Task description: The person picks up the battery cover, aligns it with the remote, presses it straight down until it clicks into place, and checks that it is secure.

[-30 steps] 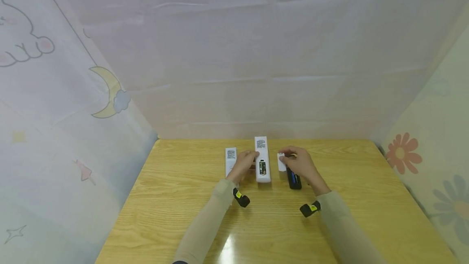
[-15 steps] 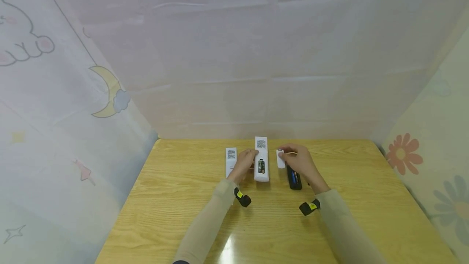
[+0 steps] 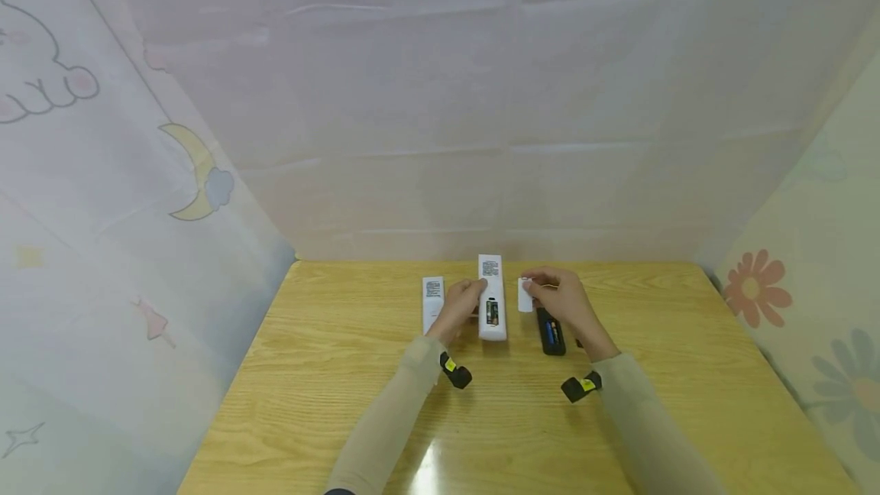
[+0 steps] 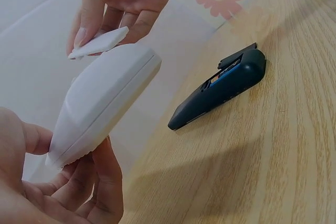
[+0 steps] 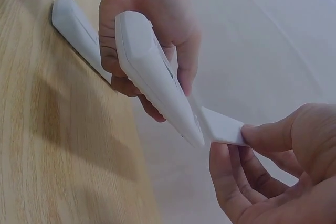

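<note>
My left hand (image 3: 459, 307) grips a white remote control (image 3: 492, 295), thumb on its back and fingers underneath. The remote is held above the table, its back turned up and its battery compartment uncovered, with batteries showing inside. Just to the right, my right hand (image 3: 565, 301) pinches a white battery cover (image 3: 525, 298) between thumb and fingers. In the right wrist view the cover (image 5: 224, 127) is close beside the remote's far end. Seen from the left wrist, the cover (image 4: 102, 41) is above the remote (image 4: 107, 87).
A black remote (image 4: 223, 85) lies on the wooden table (image 3: 330, 403) by my right hand, its compartment uncovered and a blue battery visible. Its black cover (image 4: 236, 56) is beside it. A second white remote (image 3: 432, 308) lies left, partly behind my left hand.
My right hand has shifted the white battery cover slightly up and left, away from the black remote. My left hand tilts the white remote a little and otherwise stays in place.
</note>
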Action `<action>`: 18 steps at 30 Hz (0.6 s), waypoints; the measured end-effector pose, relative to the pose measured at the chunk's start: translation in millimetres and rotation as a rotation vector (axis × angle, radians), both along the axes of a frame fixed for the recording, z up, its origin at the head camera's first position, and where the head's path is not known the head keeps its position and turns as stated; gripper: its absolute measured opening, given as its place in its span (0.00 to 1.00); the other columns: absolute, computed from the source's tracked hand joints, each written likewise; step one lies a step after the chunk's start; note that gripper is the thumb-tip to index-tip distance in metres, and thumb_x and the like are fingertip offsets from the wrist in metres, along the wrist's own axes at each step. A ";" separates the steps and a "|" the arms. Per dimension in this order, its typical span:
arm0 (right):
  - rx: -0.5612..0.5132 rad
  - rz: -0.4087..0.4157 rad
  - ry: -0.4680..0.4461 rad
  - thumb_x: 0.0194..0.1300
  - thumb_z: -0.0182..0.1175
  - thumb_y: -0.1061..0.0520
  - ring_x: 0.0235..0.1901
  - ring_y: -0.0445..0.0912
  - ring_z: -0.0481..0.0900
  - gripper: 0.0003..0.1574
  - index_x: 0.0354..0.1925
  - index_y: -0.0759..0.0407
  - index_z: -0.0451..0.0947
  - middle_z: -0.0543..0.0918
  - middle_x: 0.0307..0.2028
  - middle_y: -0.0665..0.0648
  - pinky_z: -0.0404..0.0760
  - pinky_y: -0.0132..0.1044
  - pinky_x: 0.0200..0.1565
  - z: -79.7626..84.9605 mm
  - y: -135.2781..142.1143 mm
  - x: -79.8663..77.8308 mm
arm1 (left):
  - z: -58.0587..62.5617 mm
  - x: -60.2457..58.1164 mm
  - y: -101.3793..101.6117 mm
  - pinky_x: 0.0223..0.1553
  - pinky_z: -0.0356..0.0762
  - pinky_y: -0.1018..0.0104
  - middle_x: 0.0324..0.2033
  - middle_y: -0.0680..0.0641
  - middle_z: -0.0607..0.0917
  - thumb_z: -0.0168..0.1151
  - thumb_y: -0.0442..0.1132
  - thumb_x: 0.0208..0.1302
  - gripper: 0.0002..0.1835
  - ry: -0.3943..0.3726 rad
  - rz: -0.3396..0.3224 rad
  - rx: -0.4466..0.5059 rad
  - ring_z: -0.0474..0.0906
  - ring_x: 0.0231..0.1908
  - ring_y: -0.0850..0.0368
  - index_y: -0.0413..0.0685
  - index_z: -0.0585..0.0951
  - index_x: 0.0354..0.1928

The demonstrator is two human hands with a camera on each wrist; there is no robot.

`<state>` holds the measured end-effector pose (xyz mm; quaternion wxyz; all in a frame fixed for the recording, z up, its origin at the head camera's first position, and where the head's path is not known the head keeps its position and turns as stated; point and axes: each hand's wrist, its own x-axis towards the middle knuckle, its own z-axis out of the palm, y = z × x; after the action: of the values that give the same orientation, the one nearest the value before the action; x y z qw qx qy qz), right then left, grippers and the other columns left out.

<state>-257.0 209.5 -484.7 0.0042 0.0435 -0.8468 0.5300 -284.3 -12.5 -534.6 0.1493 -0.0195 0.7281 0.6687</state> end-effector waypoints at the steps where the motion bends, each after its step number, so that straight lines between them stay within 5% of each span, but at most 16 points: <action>1: -0.004 0.001 0.001 0.79 0.61 0.60 0.47 0.57 0.88 0.18 0.61 0.68 0.83 0.86 0.52 0.71 0.91 0.39 0.42 0.1 0.2 0.2 | -0.3 0.0 0.4 0.55 0.81 0.49 0.41 0.49 0.83 0.55 0.60 0.79 0.21 0.003 0.002 0.000 0.80 0.43 0.54 0.49 0.82 0.45; 8: -0.027 0.007 -0.007 0.79 0.63 0.58 0.43 0.52 0.88 0.18 0.60 0.67 0.84 0.88 0.53 0.70 0.89 0.32 0.40 1.5 0.7 1.3 | -3.2 -2.0 1.3 0.47 0.82 0.59 0.44 0.47 0.85 0.55 0.58 0.80 0.22 0.013 -0.008 0.019 0.82 0.44 0.54 0.46 0.84 0.51; 18: -0.069 0.033 -0.057 0.79 0.62 0.57 0.43 0.50 0.89 0.18 0.60 0.67 0.83 0.86 0.56 0.71 0.90 0.33 0.41 3.1 -0.2 3.1 | -4.3 -1.4 0.5 0.46 0.83 0.59 0.44 0.47 0.86 0.56 0.58 0.79 0.22 -0.003 -0.008 0.031 0.82 0.43 0.53 0.46 0.84 0.51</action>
<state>-253.8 209.3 -481.5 -0.0271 0.0424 -0.8269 0.5600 -285.7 -12.1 -538.9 0.1533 -0.0153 0.7174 0.6794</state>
